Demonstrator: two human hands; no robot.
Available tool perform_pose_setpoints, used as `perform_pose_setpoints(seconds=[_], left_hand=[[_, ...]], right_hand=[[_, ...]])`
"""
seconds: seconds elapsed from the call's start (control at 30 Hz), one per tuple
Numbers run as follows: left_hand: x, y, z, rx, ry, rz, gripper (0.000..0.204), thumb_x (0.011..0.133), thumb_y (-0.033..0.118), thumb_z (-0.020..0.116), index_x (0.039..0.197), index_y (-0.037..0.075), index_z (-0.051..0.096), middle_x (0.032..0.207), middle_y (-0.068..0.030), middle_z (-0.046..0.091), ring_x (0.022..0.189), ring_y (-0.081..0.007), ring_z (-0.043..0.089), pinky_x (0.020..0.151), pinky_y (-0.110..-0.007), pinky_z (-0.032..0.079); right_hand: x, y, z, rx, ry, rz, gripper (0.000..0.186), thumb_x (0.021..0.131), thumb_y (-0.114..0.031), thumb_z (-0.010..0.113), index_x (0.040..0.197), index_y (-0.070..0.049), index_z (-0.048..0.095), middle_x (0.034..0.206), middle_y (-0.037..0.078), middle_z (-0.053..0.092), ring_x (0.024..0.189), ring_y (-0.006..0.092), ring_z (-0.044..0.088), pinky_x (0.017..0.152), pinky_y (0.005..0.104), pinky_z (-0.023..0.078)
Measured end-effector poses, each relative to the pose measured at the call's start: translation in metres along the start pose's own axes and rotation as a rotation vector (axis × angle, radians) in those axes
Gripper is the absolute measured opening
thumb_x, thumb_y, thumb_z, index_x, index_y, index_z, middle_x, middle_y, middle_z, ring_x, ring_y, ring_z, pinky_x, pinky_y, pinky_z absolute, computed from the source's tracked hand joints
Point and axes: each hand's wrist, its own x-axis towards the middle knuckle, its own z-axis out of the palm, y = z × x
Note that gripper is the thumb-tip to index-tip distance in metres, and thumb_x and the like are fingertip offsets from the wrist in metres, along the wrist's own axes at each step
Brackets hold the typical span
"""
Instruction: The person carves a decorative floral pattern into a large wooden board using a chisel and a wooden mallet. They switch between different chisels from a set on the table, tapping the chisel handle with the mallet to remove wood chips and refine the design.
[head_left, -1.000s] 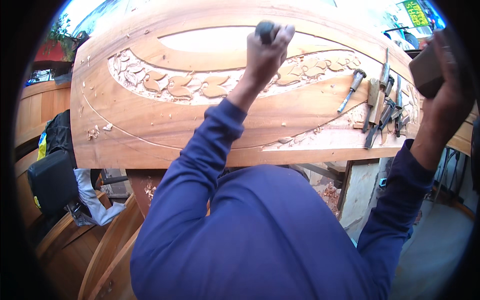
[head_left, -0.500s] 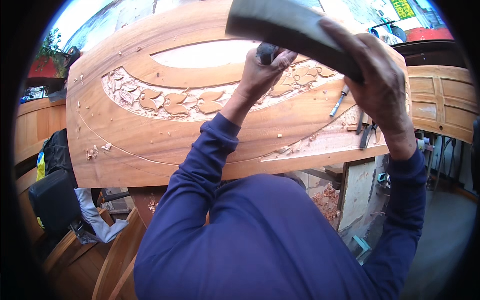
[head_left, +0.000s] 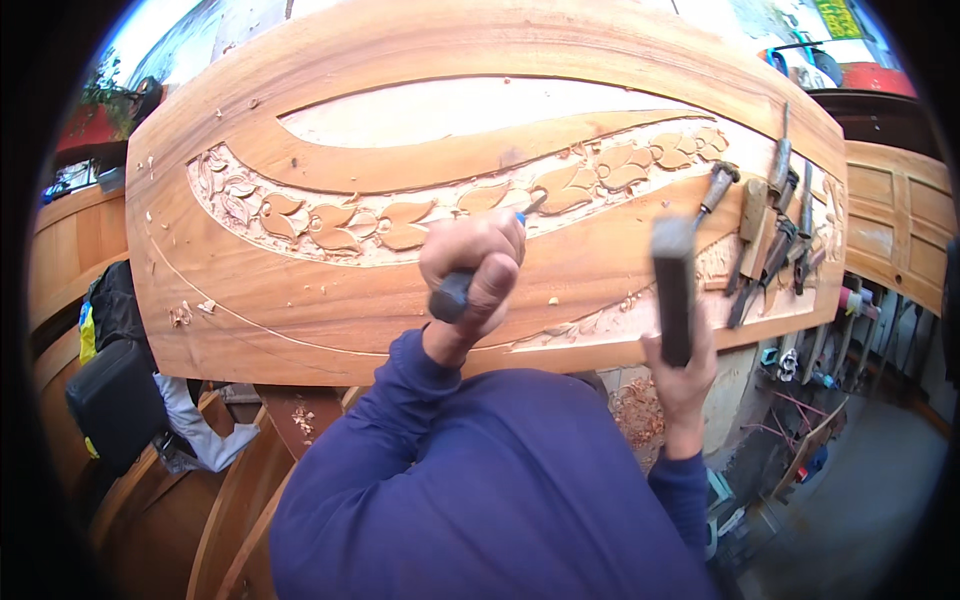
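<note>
My left hand (head_left: 472,262) is closed around a carving chisel (head_left: 452,297). Its dark handle end points back toward me, and its blade emerges beyond my fist, with the tip by the carved leaf band (head_left: 400,225). A rectangular block-shaped mallet (head_left: 673,295), grey-brown and slightly blurred, stands upright in my right hand (head_left: 685,378). That hand is low on the right, near the front edge of the wooden panel (head_left: 300,290), apart from the chisel. Whether the mallet has a handle is hidden by my grip.
Several chisels and gouges (head_left: 780,225) lie in a heap on the panel's right side. Wood shavings (head_left: 182,315) dot its surface. A black padded seat (head_left: 118,405) stands at the left, and another panelled board (head_left: 895,215) is at the far right.
My left hand has come nearer with the chisel, its blade now showing. My right hand has dropped toward me and leftward with the mallet, uncovering the heap of tools.
</note>
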Motion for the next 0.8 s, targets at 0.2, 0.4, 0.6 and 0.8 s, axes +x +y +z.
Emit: perform_pose_setpoints(seconds=[0.2, 0.4, 0.6, 0.8], left_hand=[[0.06, 0.034, 0.019, -0.111, 0.002, 0.134, 0.047, 0.111, 0.036, 0.05, 0.071, 0.01, 0.045, 0.059, 0.0003, 0.039, 0.049, -0.0126, 0.034, 0.048, -0.03, 0.029], [0.051, 0.043, 0.024, 1.046, 0.047, -0.174, 0.013, 0.102, 0.018, 0.064, 0.104, 0.005, 0.069, 0.076, -0.0038, 0.065, 0.055, -0.0087, 0.053, 0.048, -0.026, 0.038], [-0.031, 0.022, 0.02, 1.811, -0.123, -0.819, 0.059, 0.093, 0.034, 0.081, 0.147, 0.018, 0.063, 0.072, -0.0152, 0.07, 0.059, -0.0327, 0.066, 0.061, -0.042, 0.053], [-0.068, 0.026, 0.009, 1.713, 0.106, -1.016, 0.084, 0.092, 0.055, 0.076, 0.162, 0.026, 0.041, 0.074, -0.0221, 0.071, 0.075, -0.0418, 0.073, 0.068, -0.051, 0.055]], right_hand=[[-0.018, 0.032, -0.011, -0.213, -0.302, -0.171, 0.067, 0.077, -0.021, 0.088, 0.139, -0.034, 0.069, 0.114, 0.011, 0.067, 0.095, 0.0295, 0.067, 0.079, 0.0408, 0.053], [0.017, 0.061, -0.026, -0.164, -0.398, -0.387, 0.057, 0.076, -0.026, 0.086, 0.131, -0.035, 0.074, 0.12, 0.01, 0.064, 0.1, 0.0296, 0.064, 0.086, 0.0425, 0.052], [0.038, 0.09, -0.046, 0.155, -0.445, -0.234, 0.062, 0.075, -0.038, 0.088, 0.129, -0.011, 0.075, 0.119, 0.013, 0.067, 0.103, 0.0333, 0.064, 0.09, 0.0448, 0.052], [0.063, 0.098, -0.044, 0.174, -0.485, -0.359, 0.068, 0.078, -0.04, 0.088, 0.135, -0.007, 0.07, 0.116, 0.014, 0.067, 0.103, 0.0328, 0.064, 0.091, 0.0453, 0.051]])
